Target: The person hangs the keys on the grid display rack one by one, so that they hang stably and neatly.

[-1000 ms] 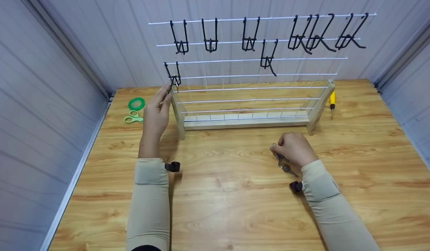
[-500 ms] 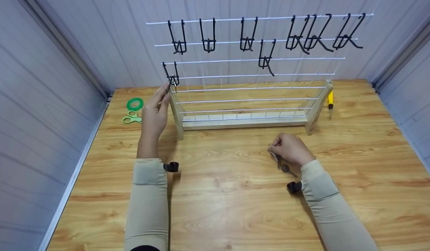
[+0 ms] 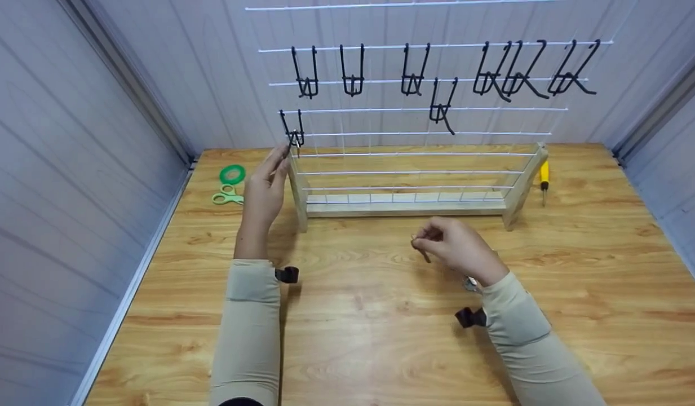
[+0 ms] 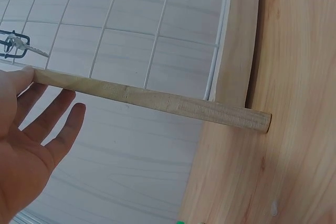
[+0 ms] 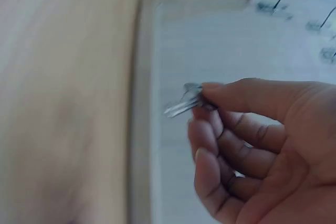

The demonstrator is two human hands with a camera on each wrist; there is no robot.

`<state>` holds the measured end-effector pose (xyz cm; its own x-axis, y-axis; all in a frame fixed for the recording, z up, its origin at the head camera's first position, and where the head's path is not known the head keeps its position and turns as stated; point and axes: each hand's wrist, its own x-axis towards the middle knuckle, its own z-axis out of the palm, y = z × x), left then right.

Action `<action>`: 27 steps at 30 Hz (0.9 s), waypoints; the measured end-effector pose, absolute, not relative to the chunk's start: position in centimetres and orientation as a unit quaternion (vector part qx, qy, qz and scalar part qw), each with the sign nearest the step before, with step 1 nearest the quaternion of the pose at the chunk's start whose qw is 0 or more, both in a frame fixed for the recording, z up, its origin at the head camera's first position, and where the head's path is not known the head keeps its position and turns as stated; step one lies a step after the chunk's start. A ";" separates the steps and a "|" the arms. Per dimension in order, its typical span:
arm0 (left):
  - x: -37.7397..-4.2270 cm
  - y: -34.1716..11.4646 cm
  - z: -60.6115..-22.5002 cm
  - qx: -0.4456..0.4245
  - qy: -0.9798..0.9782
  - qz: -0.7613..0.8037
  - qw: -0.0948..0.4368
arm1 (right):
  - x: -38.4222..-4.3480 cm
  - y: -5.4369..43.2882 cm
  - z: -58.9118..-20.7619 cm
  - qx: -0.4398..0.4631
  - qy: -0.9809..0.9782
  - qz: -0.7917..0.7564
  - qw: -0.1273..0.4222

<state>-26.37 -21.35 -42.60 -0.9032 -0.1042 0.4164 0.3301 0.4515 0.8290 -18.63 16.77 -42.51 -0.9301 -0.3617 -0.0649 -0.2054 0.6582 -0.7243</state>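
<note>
My left hand [image 3: 265, 183] holds the left wooden side post [image 4: 131, 95] of a wire grid rack, thumb on one side and fingers on the other. Just above those fingertips a black wire hook [image 3: 292, 128] hangs on the grid, with a silver key [image 4: 23, 44] on it. My right hand [image 3: 457, 245] pinches a silver key [image 5: 184, 104] between thumb and fingertips, over the table in front of the rack. Another small shiny metal piece [image 3: 470, 283] shows beside the right wrist, partly hidden by the hand.
Several more black hooks [image 3: 353, 70] hang on the grid's upper wires. Left of the rack lie a green tape roll [image 3: 233, 174] and green-handled scissors [image 3: 228, 195]. A yellow screwdriver [image 3: 544, 173] lies to the right. Panel walls enclose the wooden table [image 3: 353, 338].
My right hand has moved left and lifted with a key, away from the metal pieces on the table. My left hand keeps its hold on the post. The head view has shifted slightly.
</note>
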 end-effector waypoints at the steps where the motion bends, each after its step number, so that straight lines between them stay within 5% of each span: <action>1: -26.3 -21.3 -42.6 -0.067 -0.827 -0.518 0.208 | -18.4 16.1 -41.7 -0.170 0.899 -0.393 0.093; 15: -26.5 -21.3 -42.6 -0.080 -0.826 -0.512 0.221 | -17.2 7.5 -31.7 -0.290 0.787 -0.543 -0.030; 27: -26.2 -21.3 -42.5 -0.076 -0.827 -0.513 0.218 | -19.5 3.8 -27.7 -0.283 0.698 -0.655 -0.059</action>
<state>-26.18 -21.34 -42.55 -0.8939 -0.0975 0.4376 0.3486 0.4628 0.8151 -19.53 3.79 -27.72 -0.8327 -0.3187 0.4529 -0.4724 -0.0178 -0.8812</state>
